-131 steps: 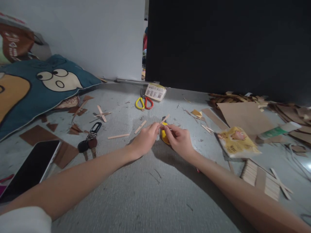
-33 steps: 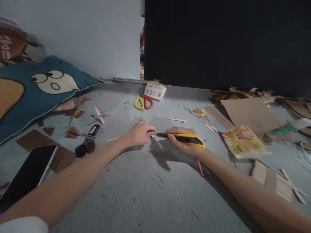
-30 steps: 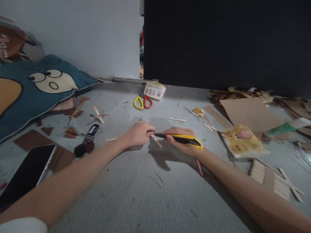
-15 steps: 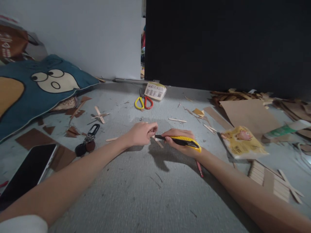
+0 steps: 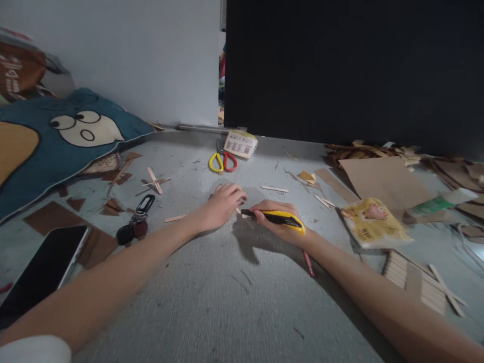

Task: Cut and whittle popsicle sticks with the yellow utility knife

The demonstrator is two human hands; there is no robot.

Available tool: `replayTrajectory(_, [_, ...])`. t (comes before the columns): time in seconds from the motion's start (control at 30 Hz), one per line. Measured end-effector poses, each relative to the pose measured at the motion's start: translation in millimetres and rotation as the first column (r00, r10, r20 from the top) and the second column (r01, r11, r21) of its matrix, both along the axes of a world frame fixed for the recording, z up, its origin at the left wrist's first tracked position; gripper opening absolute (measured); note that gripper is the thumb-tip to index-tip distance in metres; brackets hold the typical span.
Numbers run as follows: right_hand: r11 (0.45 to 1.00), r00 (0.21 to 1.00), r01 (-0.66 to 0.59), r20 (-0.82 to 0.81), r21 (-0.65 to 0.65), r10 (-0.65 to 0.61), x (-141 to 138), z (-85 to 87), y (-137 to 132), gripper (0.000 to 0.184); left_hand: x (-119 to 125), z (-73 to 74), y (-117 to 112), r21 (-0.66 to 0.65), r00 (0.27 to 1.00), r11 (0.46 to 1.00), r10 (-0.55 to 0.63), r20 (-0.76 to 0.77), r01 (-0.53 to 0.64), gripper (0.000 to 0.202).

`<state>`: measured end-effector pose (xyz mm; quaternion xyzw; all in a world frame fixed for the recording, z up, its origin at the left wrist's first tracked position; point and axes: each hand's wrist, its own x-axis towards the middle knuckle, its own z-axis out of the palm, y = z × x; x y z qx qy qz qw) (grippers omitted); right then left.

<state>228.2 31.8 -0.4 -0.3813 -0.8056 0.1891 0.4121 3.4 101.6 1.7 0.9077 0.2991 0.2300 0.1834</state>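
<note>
My right hand (image 5: 289, 210) is closed around a yellow and black utility knife (image 5: 283, 220), its tip pointing left. At the knife's tip lies a pale wooden craft stick (image 5: 238, 210), partly hidden by fingers and shadow. My left hand (image 5: 223, 204) rests on the floor just left of the tip, its fingers curled over the stick. Another craft stick end (image 5: 174, 219) sticks out on the left behind my left wrist. Beneath my right wrist lies a thin pink stick-like tool (image 5: 308, 263), partly covered.
Scissors (image 5: 223, 161) lie ahead beside a small packet (image 5: 240, 144). At left are a phone (image 5: 45, 267), keys (image 5: 136, 222), and a blue cushion (image 5: 75, 136). Rightward are a yellow bag (image 5: 372, 222), a cardboard sheet (image 5: 381, 181), a glue tube (image 5: 438, 204) and bundled sticks (image 5: 414, 280).
My right hand and the knife have shifted slightly left. My left hand's fingers have lifted and loosened a little near the knife tip. The view has turned slightly.
</note>
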Motion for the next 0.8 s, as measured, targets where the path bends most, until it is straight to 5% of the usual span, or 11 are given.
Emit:
replayTrajectory(0.1, [1.0, 0.999, 0.014, -0.049, -0.019, -0.014, -1.6, -0.5, 0.6, 0.029, 0.9, -2.9, -13.8, 0.041, 0.978, 0.978, 0.203, 0.054, -0.205, 0.024])
replayTrajectory(0.2, [1.0, 0.998, -0.015, -0.069, -0.004, 0.014, -2.2, 0.6, 0.6, 0.03, 3.8, -2.8, -32.0, 0.062, 0.895, 0.894, 0.438, 0.087, -0.444, 0.011])
replayTrajectory(0.47, [0.997, 0.996, -0.06, -0.066, 0.052, 0.063, -1.1, 3.2, 1.8, 0.024, 9.2, 1.7, -57.5, 0.075, 0.922, 0.92, 0.386, -0.018, -0.384, 0.026])
replayTrajectory(0.8, [0.991, 0.993, -0.113, -0.02, 0.065, 0.115, 1.1, -0.5, 2.2, 0.016, 4.9, -10.0, -49.3, 0.026, 0.942, 0.943, 0.332, -0.054, -0.331, 0.046])
